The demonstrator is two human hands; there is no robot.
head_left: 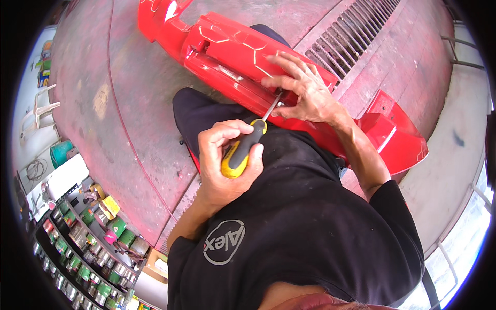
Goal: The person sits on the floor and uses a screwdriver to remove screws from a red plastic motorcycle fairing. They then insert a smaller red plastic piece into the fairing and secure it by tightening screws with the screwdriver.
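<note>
A glossy red car bumper (235, 49) lies across my lap, running from the upper left to the right. My left hand (219, 157) is closed round the yellow and grey handle of a screwdriver (248, 147). The metal shaft points up and right, and its tip reaches a dark recess in the bumper between the thumb and fingers of my right hand (307, 95). That hand rests over the bumper with its fingers spread apart. Whatever the tip touches is too small and shaded to make out.
A metal floor grate (356, 36) lies beyond the bumper. A thin dark red line (116, 103) runs along the stained floor at left. Shelves of paint cans (85, 253) stand at lower left, near a teal container (62, 153) and a white plastic chair (39, 111).
</note>
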